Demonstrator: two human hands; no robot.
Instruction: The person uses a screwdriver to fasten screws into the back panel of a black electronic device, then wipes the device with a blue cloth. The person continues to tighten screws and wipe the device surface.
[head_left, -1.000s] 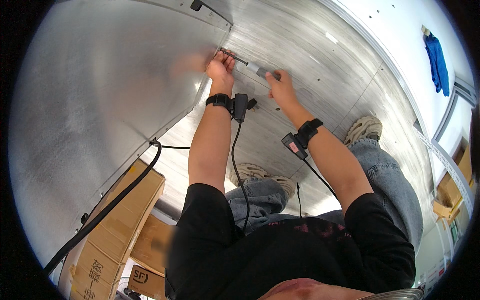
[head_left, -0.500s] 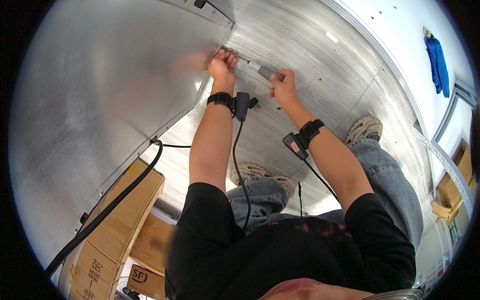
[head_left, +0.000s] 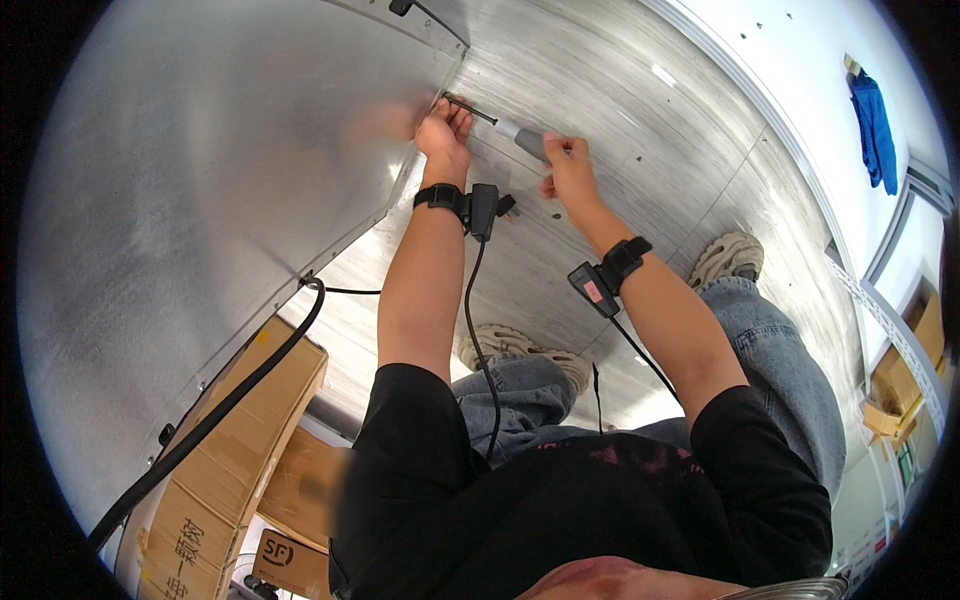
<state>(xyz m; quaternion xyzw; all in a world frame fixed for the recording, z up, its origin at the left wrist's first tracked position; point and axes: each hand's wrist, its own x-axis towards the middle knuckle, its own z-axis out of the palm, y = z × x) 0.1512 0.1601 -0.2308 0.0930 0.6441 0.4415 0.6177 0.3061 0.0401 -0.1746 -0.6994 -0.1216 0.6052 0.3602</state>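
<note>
Can't make out tip of screwdriver [head_left: 508, 128], upper centre of frame: lost at edge of metal panel [head_left: 230, 130], itself cut off at left, beside left hand [head_left: 443, 137]. Can't see back end of grey handle [head_left: 530, 145], hidden in right hand [head_left: 572, 172]. Gripping handle with right, closed around it. Holding left half-curled at dark shaft [head_left: 474, 110], close to panel edge; can't tell if pinching or just touching.
</note>
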